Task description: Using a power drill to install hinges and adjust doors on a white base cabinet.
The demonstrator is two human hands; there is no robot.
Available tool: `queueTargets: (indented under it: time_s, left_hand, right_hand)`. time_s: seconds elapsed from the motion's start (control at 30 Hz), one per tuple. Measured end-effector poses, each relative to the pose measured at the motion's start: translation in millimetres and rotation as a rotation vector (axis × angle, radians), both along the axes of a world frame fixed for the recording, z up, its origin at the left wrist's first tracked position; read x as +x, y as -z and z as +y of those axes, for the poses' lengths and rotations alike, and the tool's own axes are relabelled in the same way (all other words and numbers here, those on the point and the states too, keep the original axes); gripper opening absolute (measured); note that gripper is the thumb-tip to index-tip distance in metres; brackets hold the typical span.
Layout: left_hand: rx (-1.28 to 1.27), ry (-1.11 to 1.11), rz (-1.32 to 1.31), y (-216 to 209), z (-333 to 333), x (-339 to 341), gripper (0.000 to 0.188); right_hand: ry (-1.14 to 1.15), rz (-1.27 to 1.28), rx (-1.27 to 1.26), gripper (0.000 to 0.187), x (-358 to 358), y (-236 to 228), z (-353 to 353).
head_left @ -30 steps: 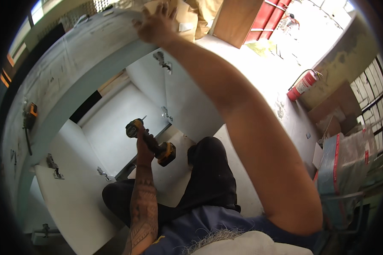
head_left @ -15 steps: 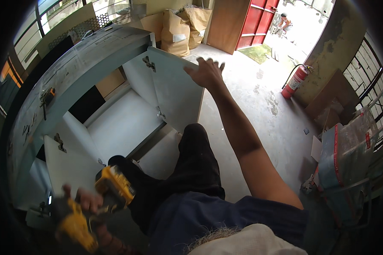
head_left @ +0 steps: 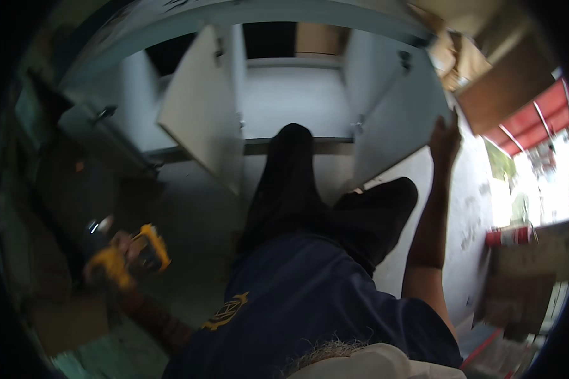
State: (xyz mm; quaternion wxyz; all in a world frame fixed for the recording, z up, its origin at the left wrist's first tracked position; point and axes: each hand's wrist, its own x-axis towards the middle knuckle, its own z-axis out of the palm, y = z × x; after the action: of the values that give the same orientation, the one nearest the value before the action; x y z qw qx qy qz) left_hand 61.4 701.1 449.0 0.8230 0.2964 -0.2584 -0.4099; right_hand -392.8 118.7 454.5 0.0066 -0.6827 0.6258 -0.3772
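Navy cloth shirt (head_left: 284,278), matte black trousers (head_left: 291,183), blurred left hand (head_left: 122,242), fingers curled round a yellow-and-black cordless drill (head_left: 110,266) low at left, right hand (head_left: 446,137) at a smooth, flat grey cabinet door's (head_left: 401,120) edge, finger grip unclear, boxy white cabinet interior (head_left: 297,95), red cylindrical fire extinguisher (head_left: 509,237)

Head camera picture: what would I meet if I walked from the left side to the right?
Yellow-and-black power drill in the bare left hand → pale flat middle cabinet door → left black-trousered knee → right black-trousered knee → bare right hand → red cylindrical fire extinguisher.
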Motion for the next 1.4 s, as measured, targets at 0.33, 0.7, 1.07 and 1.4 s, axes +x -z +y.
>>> queueTargets:
  time_s: [0.33, 0.7, 1.07, 1.4]
  left_hand:
    - [0.545, -0.302, 0.101, 256, -61, 74, 0.045]
    - [0.918, -0.186, 0.257, 350, -138, 52, 0.031]
    - [0.809, -0.27, -0.115, 279, -180, 44, 0.031]
    - [0.763, -0.247, -0.872, 204, -224, 32, 0.03]
  right_hand:
    - [-0.087, -0.024, -0.186, 0.047, 10, 3, 12]
    - [-0.075, -0.066, -0.087, 0.054, 58, -24, 62]
    - [-0.425, -0.108, -0.112, 0.081, 154, -12, 46]
    - [-0.613, -0.11, 0.065, 0.11, 193, -21, 18]
